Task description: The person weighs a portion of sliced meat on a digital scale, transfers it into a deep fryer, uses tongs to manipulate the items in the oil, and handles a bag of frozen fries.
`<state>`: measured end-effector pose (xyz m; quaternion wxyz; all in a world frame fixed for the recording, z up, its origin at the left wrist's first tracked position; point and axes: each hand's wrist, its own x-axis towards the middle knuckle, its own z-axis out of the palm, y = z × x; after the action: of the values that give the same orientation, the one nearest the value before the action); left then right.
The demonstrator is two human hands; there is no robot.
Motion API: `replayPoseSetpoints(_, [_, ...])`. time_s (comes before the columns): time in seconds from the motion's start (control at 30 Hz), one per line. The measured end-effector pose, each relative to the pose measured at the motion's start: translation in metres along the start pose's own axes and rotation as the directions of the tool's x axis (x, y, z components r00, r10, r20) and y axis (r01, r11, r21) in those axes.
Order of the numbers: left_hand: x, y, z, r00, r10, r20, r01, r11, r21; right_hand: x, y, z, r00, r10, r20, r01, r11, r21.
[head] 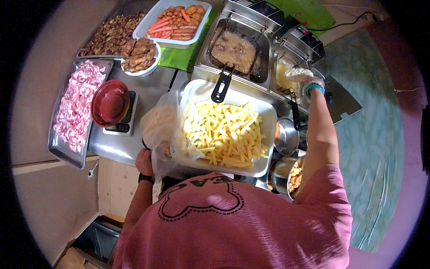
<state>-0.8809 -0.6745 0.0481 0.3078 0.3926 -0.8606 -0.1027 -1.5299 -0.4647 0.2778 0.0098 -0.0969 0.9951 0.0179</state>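
My right hand, in a clear plastic glove, holds a pale, coated piece of food over the right basin of a deep fryer. That basin's wire basket has a black handle. In the left basin, a second basket sits in bubbling oil. My left hand is curled at the table edge, beside a clear plastic bag with pale, flat pieces inside; whether it grips anything is hard to see. A white tub of cut potato fries stands in front of me, partly under the bag.
A tray of raw meat strips, a red bowl on a scale, a white bowl of browned meat and a tub of sausages stand left. Steel pots stand below the fryer. The left basket's handle overhangs the fries tub.
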Motion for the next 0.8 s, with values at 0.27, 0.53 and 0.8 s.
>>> replayPoseSetpoints(0.27, [-0.011,-0.009,-0.005,0.989,-0.11,0.096,0.105,0.993,0.057,0.042,-0.021,0.053,0.95,-0.28,0.138,0.311,0.885,-0.346])
replayPoseSetpoints(0.53, [-0.003,-0.004,0.01,0.959,-0.237,0.154,0.264,0.946,-0.187,0.005,0.073,0.017,0.936,-0.321,0.146,0.268,0.917,0.294])
replayPoseSetpoints(0.8, [0.001,0.0,0.005,0.998,-0.015,0.067,0.019,0.998,-0.065,-0.165,0.043,0.032,0.589,-0.176,0.789,-0.768,0.18,0.614])
